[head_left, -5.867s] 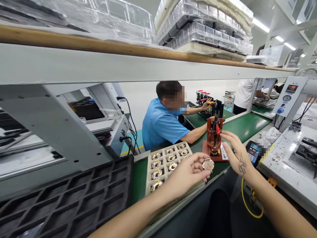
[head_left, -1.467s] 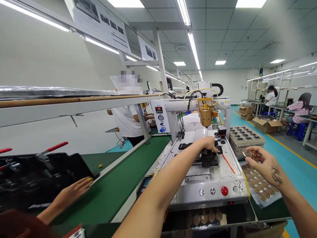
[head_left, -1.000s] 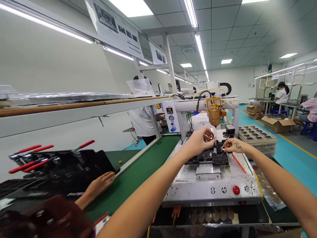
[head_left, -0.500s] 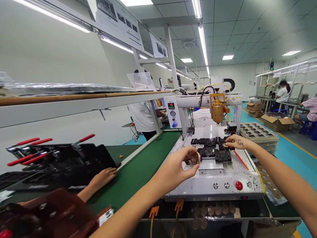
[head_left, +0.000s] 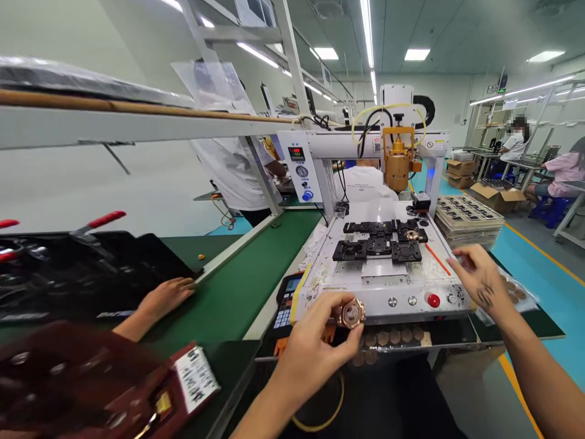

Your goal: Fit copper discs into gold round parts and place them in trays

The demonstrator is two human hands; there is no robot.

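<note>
our left hand (head_left: 315,344) pinches a rose-gold ring (head_left: 343,314) before the white machine (head_left: 350,279). our right hand (head_left: 482,279), whose grip we cannot tell, is nearer another ring (head_left: 412,235), leftward and beyond it on the black fixture (head_left: 406,251).

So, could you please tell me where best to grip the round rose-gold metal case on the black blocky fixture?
Probably best pinched at opposite outer edges, from above and the near side: the case looks round and lies flat, with the gold metal cylinder hanging behind.

Ceiling lights (head_left: 417,55) shine bright and white; haze streaks the ceiling (head_left: 466,36) at far right; the near-left dark-red fixture (head_left: 68,360) is blurred.
</note>
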